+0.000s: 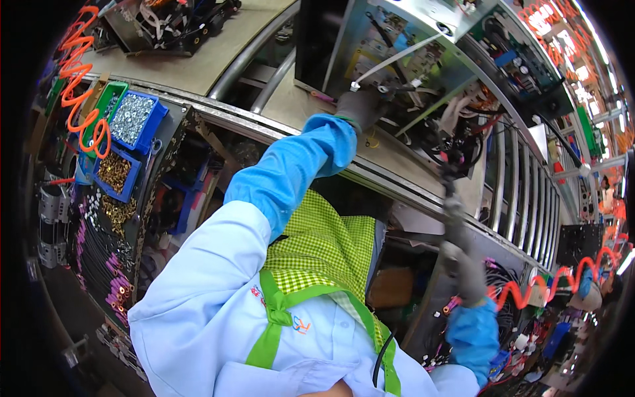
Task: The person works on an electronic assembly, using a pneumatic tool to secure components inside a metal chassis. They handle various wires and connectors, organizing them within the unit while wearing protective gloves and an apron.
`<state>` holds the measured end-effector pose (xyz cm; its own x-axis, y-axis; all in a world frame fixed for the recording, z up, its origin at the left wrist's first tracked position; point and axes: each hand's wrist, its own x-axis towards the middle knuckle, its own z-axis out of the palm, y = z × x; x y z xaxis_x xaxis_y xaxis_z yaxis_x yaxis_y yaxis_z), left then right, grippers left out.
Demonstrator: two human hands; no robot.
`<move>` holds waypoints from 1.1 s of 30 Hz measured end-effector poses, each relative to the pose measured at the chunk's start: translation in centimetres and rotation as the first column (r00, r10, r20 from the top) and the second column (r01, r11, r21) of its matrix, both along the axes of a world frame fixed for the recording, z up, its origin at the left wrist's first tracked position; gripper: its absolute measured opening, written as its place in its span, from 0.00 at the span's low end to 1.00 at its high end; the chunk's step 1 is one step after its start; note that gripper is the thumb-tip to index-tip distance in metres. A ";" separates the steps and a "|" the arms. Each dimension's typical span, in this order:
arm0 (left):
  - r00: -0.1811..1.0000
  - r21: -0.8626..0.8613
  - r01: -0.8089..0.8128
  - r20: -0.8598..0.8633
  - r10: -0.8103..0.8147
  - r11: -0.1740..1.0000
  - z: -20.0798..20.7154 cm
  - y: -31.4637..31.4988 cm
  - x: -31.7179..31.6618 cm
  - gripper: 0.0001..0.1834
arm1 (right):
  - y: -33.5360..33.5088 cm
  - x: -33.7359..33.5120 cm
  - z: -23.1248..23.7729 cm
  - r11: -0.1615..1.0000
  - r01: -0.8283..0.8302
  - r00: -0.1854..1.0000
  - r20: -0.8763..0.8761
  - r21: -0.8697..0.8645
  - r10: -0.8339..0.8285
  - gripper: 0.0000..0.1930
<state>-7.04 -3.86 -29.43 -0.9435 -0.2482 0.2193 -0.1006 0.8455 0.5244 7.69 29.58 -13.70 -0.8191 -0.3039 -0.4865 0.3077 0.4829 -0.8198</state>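
Note:
My left hand (359, 108), in a grey glove, reaches to the lower edge of an open metal chassis (430, 63), beside loose cables with a white connector (355, 87). Its fingers are mostly hidden, so their grip cannot be made out. My right hand (461, 268), also gloved and smeared by motion, is wrapped round a long dark air screwdriver (453, 198), held upright in front of the chassis. The tool's tip is blurred near a bundle of dark and red wires (463, 142). Circuit boards and white cables show inside the chassis.
A roller conveyor (522, 192) runs right of the chassis. Left stand blue bins of screws (135, 119) and brass fasteners (116, 173), beside pink-tipped cables (118, 284). Orange coiled hoses (83, 73) hang left and stretch right of my right hand. Another unit (165, 26) sits far left.

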 end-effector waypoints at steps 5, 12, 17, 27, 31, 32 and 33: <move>0.999 0.032 0.040 0.009 -0.040 0.999 0.8 0.4 0.3 0.20 | -8.4 1.4 -9.1 0.812 0.247 0.925 0.379 -0.529 -0.034 0.27; 0.993 0.022 -0.006 0.116 0.004 1.000 1.0 0.3 0.1 0.19 | -13.5 1.5 -11.9 0.745 0.285 0.929 0.367 -0.604 -0.057 0.22; 0.997 0.084 0.010 0.072 -0.016 0.996 1.2 0.3 0.1 0.17 | -14.4 0.9 -12.3 0.728 0.328 0.921 0.374 -0.602 -0.106 0.20; 0.998 0.019 -0.005 0.068 0.004 1.000 -0.3 0.2 -0.7 0.18 | -16.0 0.9 -13.4 0.674 0.341 0.924 0.364 -0.656 -0.114 0.22; 0.999 0.093 -0.007 0.044 0.003 0.996 -0.4 0.4 -0.8 0.18 | -16.7 1.5 -13.8 0.517 0.399 0.896 0.441 -0.757 -0.047 0.23; 0.998 0.109 -0.001 0.063 -0.006 0.994 0.2 0.4 -0.6 0.18 | -17.1 1.4 -13.6 0.534 0.398 0.897 0.439 -0.746 -0.054 0.23; 0.998 0.098 -0.024 0.064 0.017 0.995 0.9 0.5 -0.2 0.19 | -17.3 1.4 -13.3 0.554 0.395 0.898 0.435 -0.733 -0.065 0.24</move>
